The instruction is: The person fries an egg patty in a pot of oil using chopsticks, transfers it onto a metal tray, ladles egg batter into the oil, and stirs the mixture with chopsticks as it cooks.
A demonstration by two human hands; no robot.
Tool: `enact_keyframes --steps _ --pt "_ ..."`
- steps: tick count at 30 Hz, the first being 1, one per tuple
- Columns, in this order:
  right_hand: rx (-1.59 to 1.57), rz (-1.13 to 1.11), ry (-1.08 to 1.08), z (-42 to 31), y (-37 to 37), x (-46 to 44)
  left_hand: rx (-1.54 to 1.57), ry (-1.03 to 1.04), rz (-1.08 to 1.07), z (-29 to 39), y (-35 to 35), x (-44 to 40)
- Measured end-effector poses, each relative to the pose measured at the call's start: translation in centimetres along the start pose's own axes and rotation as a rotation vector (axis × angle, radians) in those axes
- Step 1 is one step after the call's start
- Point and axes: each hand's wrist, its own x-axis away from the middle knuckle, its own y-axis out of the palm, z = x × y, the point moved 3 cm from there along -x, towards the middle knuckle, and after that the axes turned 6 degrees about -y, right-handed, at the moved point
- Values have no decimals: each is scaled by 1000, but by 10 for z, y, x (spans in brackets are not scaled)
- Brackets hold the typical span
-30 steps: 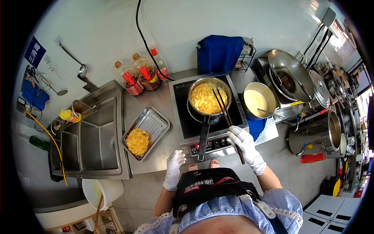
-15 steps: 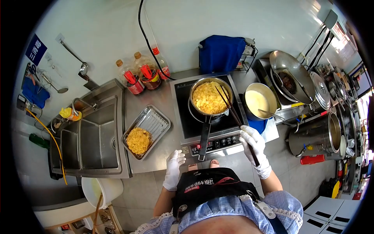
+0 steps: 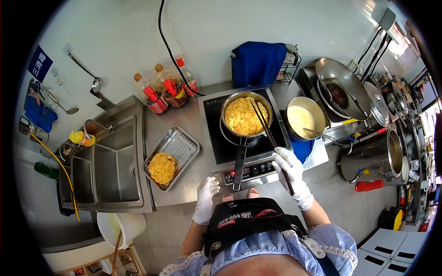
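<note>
Long dark chopsticks are gripped in my gloved right hand, their tips reaching into the pan. A yellow, crinkled food cake fills the small saucepan, whose black handle points towards me. Under the pan is a black induction cooker with a lit control panel. My left hand, also in a white glove, hovers by the counter's front edge with fingers loosely curled and no object visible in it. Left of the cooker, a metal tray with a rack holds another golden cake.
Right of the cooker stands a pot of pale batter with a ladle handle sticking out. Farther right is a large wok. A double sink lies at left, and bottles line the wall. A white bucket sits below.
My right hand and the chopsticks have shifted slightly left, with the tips still at the food in the pan. My left hand stays in about the same place.
</note>
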Motion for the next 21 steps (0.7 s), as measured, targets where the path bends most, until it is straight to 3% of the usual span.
enact_keyframes --steps 21 --pt "3 -99 -78 19 23 17 -10 10 26 -3 -7 -2"
